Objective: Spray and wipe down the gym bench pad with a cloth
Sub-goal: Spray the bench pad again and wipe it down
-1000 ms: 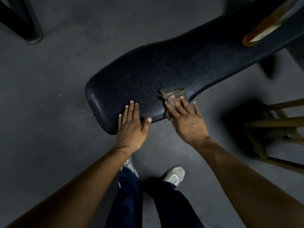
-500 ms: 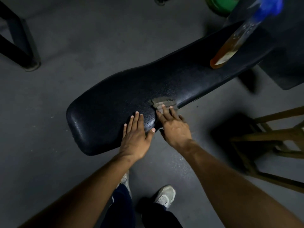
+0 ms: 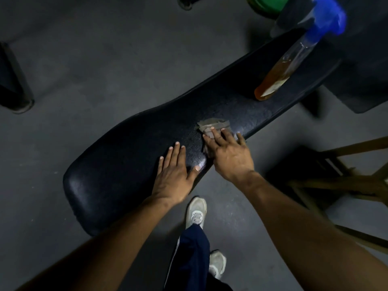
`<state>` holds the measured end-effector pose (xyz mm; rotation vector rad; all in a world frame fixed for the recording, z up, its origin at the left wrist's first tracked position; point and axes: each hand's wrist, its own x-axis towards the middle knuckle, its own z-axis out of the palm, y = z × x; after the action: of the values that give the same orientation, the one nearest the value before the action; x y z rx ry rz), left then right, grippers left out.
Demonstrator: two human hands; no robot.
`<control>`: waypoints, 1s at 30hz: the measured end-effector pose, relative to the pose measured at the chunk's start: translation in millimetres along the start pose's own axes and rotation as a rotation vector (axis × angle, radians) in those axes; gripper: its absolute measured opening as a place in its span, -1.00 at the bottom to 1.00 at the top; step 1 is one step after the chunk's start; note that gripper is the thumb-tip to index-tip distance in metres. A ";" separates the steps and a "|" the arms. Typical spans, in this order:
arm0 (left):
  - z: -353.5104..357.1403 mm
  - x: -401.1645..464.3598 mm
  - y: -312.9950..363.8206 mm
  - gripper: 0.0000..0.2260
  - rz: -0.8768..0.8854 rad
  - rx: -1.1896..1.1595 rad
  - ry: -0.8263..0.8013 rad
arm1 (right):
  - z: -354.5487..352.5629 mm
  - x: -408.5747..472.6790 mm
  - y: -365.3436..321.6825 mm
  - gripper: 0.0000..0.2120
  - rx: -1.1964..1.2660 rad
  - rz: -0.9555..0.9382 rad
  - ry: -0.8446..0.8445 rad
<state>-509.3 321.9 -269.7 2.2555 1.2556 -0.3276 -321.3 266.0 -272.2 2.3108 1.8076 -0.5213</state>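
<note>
A long black bench pad (image 3: 130, 156) runs from lower left to upper right across the grey floor. My right hand (image 3: 228, 153) lies flat with straight fingers on a small grey-brown cloth (image 3: 214, 123), pressing it onto the pad near its front edge. My left hand (image 3: 174, 171) rests flat on the pad just left of it, fingers straight and thumb spread out. A spray bottle (image 3: 294, 59) with amber liquid and a blue trigger head stands on the far right part of the pad, well beyond both hands.
A wooden frame (image 3: 352, 181) stands on the floor at the right. A black metal leg (image 3: 14, 89) is at the left edge. A green round object (image 3: 266, 5) sits at the top. My shoes (image 3: 196, 211) and dark trousers are below the pad.
The view has pulled back and shifted, so more of the pad and the whole spray bottle show. My right hand has slid the cloth a little along the pad; my left hand stays flat.
</note>
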 end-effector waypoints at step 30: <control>-98.2 205.1 264.5 -0.29 0.168 -0.579 -0.021 | -75.9 -86.3 191.7 -0.67 1.743 0.777 0.727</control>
<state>-180.8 410.3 -192.8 1.8294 0.9812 0.0732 -141.6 164.2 -186.7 4.2477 -0.2220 -1.6132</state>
